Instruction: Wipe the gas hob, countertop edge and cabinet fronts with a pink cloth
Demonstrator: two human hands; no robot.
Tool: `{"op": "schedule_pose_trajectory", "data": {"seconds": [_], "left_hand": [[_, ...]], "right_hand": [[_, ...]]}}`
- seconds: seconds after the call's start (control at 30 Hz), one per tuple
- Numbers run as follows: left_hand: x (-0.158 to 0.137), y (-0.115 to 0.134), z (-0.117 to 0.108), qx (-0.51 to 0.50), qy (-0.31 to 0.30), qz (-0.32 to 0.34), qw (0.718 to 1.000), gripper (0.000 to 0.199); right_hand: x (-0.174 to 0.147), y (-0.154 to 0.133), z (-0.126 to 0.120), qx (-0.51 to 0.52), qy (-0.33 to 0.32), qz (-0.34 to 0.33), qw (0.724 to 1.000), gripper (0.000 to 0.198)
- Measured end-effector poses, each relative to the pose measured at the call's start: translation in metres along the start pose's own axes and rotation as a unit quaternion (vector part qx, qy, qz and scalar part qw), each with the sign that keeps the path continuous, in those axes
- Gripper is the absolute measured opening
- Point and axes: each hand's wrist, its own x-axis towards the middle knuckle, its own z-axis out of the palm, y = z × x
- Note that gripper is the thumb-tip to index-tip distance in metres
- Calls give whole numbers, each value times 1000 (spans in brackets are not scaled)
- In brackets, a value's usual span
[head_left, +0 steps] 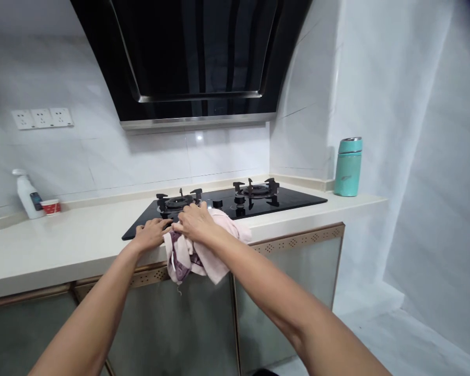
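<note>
A pink cloth (213,258) with purple patches is bunched at the front edge of the black gas cooktop (297,197), part of it hanging over the counter front. My right hand (197,222) is closed on the cloth beside the left burner (178,201). To its left, my left hand (152,233) rests on the cooktop's front left part with fingers stretched out, its thumb side close to the cloth. Whether the left hand touches the cloth is hard to make out. The right burner (257,190) and a black knob (217,203) lie beyond my right hand.
A turquoise flask (348,169) stands at the counter's right end. On the left are a white pump bottle (29,196) and a red-and-white paper cup (50,207). A black range hood (196,57) overhangs the cooktop. Cabinets (290,277) lie under the counter (74,230).
</note>
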Motion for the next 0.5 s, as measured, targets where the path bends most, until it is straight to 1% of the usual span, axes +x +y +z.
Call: {"op": "schedule_pose_trajectory", "data": {"seconds": [0.07, 0.1, 0.2, 0.33, 0.43, 0.5], "left_hand": [[0, 1, -1, -4, -7, 2, 1000, 63], [0, 1, -1, -5, -10, 2, 1000, 64], [1, 2, -1, -7, -4, -9, 1000, 66], [0, 3, -1, -23, 11, -21, 999, 72], [-2, 6, -5, -27, 8, -16, 999, 74], [-4, 8, -7, -22, 1, -19, 1000, 74]], "right_hand": [[-16, 13, -6, 30, -42, -22, 998, 49], [-26, 21, -9, 42, -52, -27, 997, 50], [-54, 48, -16, 45, -44, -10, 998, 56], [-90, 102, -19, 33, -33, 58, 997, 54], [-117, 156, -17, 33, -12, 130, 991, 54], [-136, 198, -16, 32, 25, 180, 983, 54]]}}
